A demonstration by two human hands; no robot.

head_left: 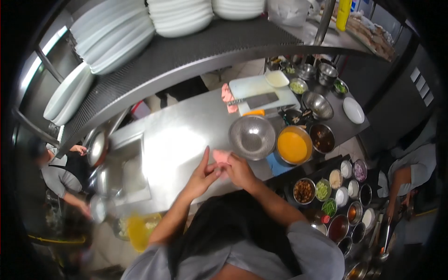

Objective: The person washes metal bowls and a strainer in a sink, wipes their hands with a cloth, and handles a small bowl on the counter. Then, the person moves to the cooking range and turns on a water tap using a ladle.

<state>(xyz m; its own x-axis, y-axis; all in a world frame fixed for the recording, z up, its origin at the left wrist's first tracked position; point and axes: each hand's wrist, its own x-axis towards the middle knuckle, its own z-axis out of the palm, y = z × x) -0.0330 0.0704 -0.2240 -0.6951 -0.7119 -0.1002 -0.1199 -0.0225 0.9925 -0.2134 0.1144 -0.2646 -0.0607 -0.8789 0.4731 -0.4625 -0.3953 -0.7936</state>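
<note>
My right hand [241, 171] is closed around a small pink cloth [221, 156], in front of me over the steel counter [177, 135]. My left hand [201, 178] meets it from the left, its index finger stretched out and its other fingertips close to the cloth. Just beyond my right hand stands an empty metal bowl [252, 137]. To its right, a bowl of orange liquid [294, 145] sits beside a blue cloth [278, 165]. Farther back, a wide knife [261, 100] lies on a white cutting board [242, 86], with another pink cloth [228, 97] at its left edge.
Stacked white plates [179, 16] fill an overhead shelf [186, 51]. A sink [128, 170] is on the left. Several ingredient containers, one with browned pieces [304, 191], stand at the right. One person [63, 175] works at far left, another [410, 163] at far right.
</note>
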